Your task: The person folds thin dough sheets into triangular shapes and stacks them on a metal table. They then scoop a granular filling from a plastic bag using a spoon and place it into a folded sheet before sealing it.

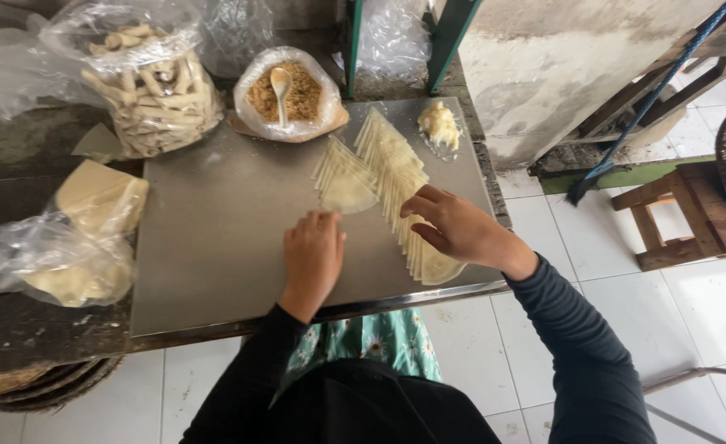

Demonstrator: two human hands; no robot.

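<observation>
Seen from above: a long overlapping row of thin, pale cream pastry wrappers (396, 177), each cut as a wedge with a rounded edge, laid like fanned cards on a grey metal sheet (215, 247). Long axis running from the far side of the sheet, near a small heap of pale yellow filling (439, 124), diagonally down to the near right edge. Rounded end of the last wrapper lying at the near edge, pointed tips showing at the far end. A second, shorter fan of wrappers (344, 177) just to the left, tips pointing away, rounded edge toward the body.

Right hand (458, 228) resting on the middle of the long row, fingers loosely curled and spread, fingertips touching the wrappers, nothing clearly gripped. Left hand (313, 255) flat on the sheet just below the shorter fan, fingers together and bent down; whether anything sits beneath, cannot tell.

Farther back: an open bag of brown crumbs with a white spoon (281, 82) in it, and a large clear bag of rolled pastry sticks (157, 99). On the left, wrapper stacks in plastic (59, 255).
</observation>
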